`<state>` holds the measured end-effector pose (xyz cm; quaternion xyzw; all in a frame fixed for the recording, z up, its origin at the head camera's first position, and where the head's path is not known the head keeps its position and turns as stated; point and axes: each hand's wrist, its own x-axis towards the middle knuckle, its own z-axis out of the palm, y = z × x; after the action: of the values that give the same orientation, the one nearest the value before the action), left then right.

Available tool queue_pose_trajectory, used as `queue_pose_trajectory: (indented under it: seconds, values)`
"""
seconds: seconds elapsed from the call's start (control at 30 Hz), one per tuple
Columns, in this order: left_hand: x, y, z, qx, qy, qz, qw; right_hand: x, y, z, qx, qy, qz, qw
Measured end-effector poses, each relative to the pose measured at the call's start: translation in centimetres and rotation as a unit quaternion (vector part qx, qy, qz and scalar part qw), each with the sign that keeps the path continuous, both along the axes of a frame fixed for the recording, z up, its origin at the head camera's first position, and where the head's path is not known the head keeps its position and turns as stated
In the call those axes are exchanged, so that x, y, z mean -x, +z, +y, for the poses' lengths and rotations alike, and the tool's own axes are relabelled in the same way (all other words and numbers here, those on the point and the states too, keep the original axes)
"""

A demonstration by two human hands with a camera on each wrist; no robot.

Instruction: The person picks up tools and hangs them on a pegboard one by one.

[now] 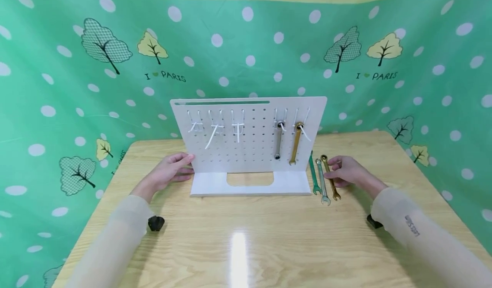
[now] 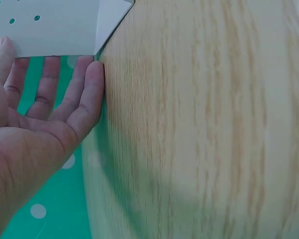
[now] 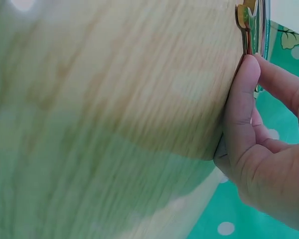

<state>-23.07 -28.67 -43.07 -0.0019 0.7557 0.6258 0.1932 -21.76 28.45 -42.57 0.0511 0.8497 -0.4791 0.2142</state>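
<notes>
A white pegboard (image 1: 250,160) stands upright on the table. My left hand (image 1: 174,168) holds its left edge, thumb on the front face and the other fingers behind, as the left wrist view also shows. Three wrenches lie side by side right of the board: a green wrench (image 1: 314,177), a silver wrench (image 1: 322,183) and a gold wrench (image 1: 335,189). My right hand (image 1: 346,170) pinches the gold wrench around the middle of its shaft. In the right wrist view, thumb and fingertips meet at the gold wrench (image 3: 242,22), partly hiding it.
A second silver wrench (image 1: 278,140) and a second gold wrench (image 1: 296,145) hang from hooks on the board's right side. Three white hooks (image 1: 238,127) on the left side hold nothing. Behind the wooden table (image 1: 200,245) hangs a green dotted curtain (image 1: 250,36).
</notes>
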Motion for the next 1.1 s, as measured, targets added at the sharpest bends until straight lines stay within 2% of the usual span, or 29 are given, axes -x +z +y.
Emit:
queue_pose_trajectory:
  seconds: [0.4,0.6,0.73,0.83,1.1]
  values:
    - [-0.6,-0.3,-0.8,0.002,0.006,0.006,1.0,0.1,-0.7,-0.9,0.003,-0.005,0.004,1.0]
    - [-0.3,-0.2,-0.1,-0.009,0.005,0.005,0.9999,0.2,-0.6,0.1,-0.004,-0.013,0.003,1.0]
    - [-0.4,0.1,0.1,-0.003,0.004,-0.002,1.0,0.1,-0.4,0.7,0.01,-0.012,-0.001,1.0]
    - [-0.4,0.2,0.2,-0.002,0.006,-0.004,1.0,0.3,-0.1,1.3,0.018,0.001,-0.003,1.0]
    - [-0.3,0.2,0.1,-0.003,0.011,-0.006,0.9999,0.6,0.8,2.1,-0.003,0.06,-0.028,0.998]
